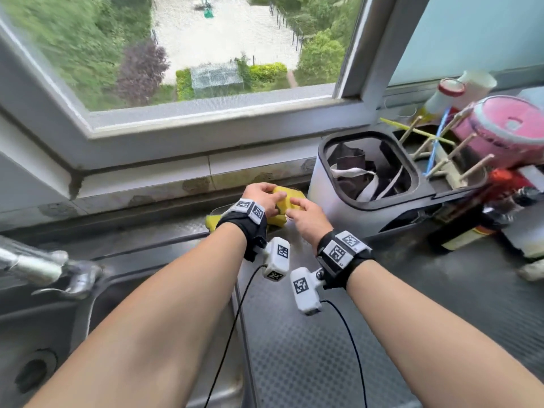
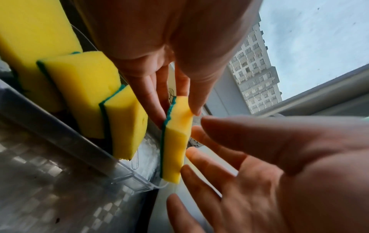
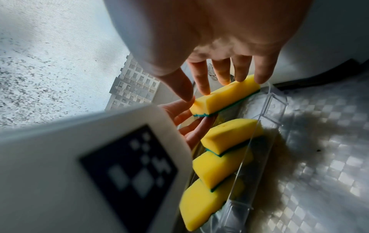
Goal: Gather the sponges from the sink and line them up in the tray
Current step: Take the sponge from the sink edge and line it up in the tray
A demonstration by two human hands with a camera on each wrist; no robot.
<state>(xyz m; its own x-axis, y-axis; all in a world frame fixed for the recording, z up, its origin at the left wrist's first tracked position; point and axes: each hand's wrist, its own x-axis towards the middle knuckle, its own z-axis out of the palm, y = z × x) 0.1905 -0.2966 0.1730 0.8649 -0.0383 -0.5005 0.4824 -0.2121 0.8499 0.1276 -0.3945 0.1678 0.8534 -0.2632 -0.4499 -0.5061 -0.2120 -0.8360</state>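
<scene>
A yellow sponge with a green scouring side (image 2: 175, 141) stands on its long edge at the open end of a clear plastic tray (image 2: 127, 171) on the steel counter by the window sill. My left hand (image 2: 177, 107) pinches its top corner, thumb on the yellow face and fingers behind the green side. The straight fingertips of my right hand (image 3: 225, 82) rest on the same sponge (image 3: 225, 96). Three more sponges (image 3: 219, 170) lean in a row in the tray (image 3: 277, 100). From the head view both hands (image 1: 272, 198) (image 1: 297, 209) cover the sponge (image 1: 287, 194).
A white bin with a black rim (image 1: 362, 178) stands just right of the tray. Further right are a drying rack with a pink pot (image 1: 500, 128) and dark bottles (image 1: 471, 225). The faucet (image 1: 50, 269) and sink basin (image 1: 44, 334) lie to the left.
</scene>
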